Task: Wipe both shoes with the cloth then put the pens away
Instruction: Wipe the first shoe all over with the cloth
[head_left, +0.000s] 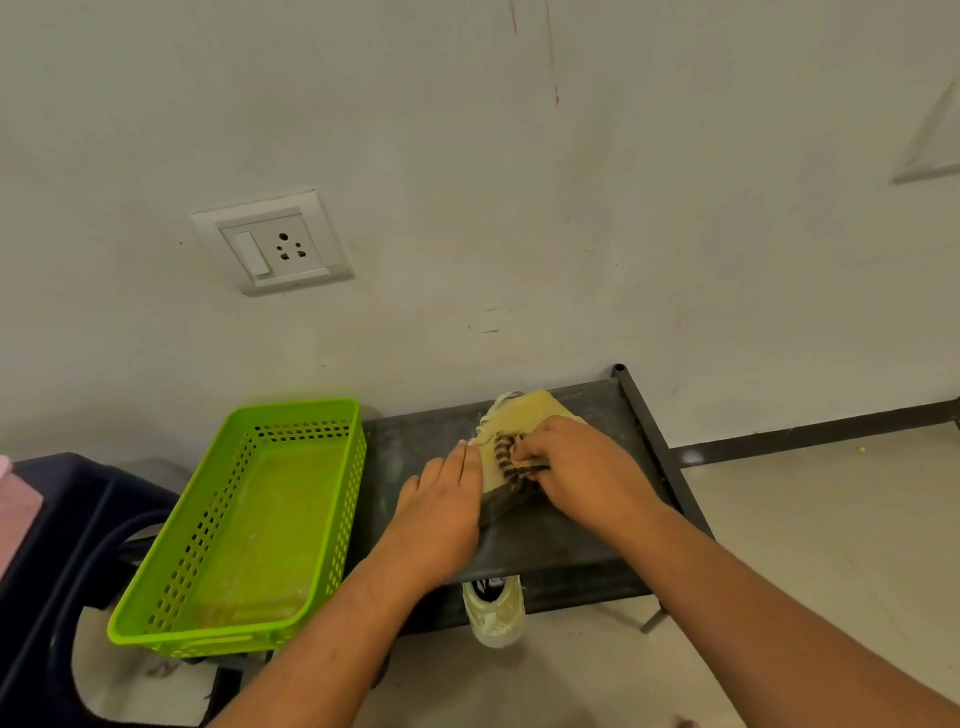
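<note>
Beside green basket (298, 407), left fingers (467, 467) flat against shoe (519, 410), right fingers (537, 441) pinching cloth (506, 457).

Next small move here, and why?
Likely sweep the striped cloth further across the pale shoe: the right hand grips the cloth pressed on it, and the left hand lies flat beside it, steadying. The second shoe waits below the shelf.
</note>
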